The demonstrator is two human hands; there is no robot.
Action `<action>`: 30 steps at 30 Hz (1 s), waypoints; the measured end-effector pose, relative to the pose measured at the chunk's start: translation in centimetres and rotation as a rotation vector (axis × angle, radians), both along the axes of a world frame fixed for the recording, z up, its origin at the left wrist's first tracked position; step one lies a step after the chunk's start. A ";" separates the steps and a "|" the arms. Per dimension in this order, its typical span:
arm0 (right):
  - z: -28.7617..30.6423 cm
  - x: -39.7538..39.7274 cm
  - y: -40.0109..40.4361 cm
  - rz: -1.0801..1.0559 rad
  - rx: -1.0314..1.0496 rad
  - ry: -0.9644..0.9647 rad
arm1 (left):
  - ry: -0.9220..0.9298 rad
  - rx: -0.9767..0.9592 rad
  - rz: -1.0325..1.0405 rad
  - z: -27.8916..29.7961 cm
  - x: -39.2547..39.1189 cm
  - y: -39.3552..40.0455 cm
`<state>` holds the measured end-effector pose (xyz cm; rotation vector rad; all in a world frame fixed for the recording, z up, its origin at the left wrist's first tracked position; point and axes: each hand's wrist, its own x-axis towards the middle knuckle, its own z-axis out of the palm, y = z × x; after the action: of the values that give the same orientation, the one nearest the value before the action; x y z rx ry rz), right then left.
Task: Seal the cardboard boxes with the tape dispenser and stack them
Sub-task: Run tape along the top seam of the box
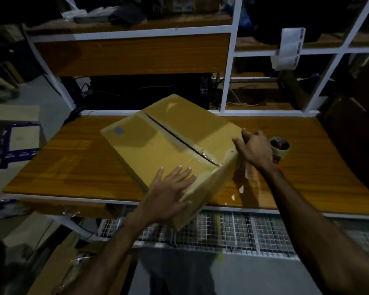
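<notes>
Head view: desk [68,158] bearing cardboard box [168,143], seam running 11 to 5 o'clock. Left hand [168,194] flat, spread on near corner; right hand [254,149] open on box's 3 o'clock edge. Tape roll [280,146] just beyond, nearer right hand.

A: Where does the head view look from?
B: From above the near edge of the wooden table [73,158], close in, facing forward and down across it.
A: And beyond the table?
B: The white-framed shelves [228,67] rise behind its far edge. There's only this one view.
</notes>
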<state>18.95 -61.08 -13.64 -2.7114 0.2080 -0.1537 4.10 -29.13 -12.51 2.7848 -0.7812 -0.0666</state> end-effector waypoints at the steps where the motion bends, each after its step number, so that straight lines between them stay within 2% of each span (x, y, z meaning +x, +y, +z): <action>1: -0.2 -1.2 0.3 -0.020 -0.001 -0.015 | 0.009 -0.037 -0.006 -0.2 0.1 1.7; 8: -1.4 -9.1 5.3 -0.175 -0.026 -0.125 | -0.025 -0.190 0.144 -0.2 2.4 9.4; 13: -1.5 -11.4 7.3 -0.241 0.040 -0.149 | -0.068 -0.163 0.162 0.0 4.1 10.4; 17: -1.7 -11.9 7.0 -0.232 0.144 -0.156 | -0.098 -0.113 0.167 0.1 4.0 7.9; 24: -1.3 -13.6 6.9 -0.174 0.369 -0.226 | -0.090 -0.060 -0.028 1.0 3.3 -1.3; 27: -1.9 -13.4 4.9 -0.103 0.509 -0.309 | -0.066 -0.066 -0.070 1.2 3.7 -4.9; 30: -2.3 -12.8 1.7 -0.132 0.558 -0.281 | -0.032 -0.076 -0.097 1.7 4.6 -8.3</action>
<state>6.20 -59.35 -15.90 -2.0951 0.2955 -0.4405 8.67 -37.38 -10.83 2.6816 -0.9073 -0.0098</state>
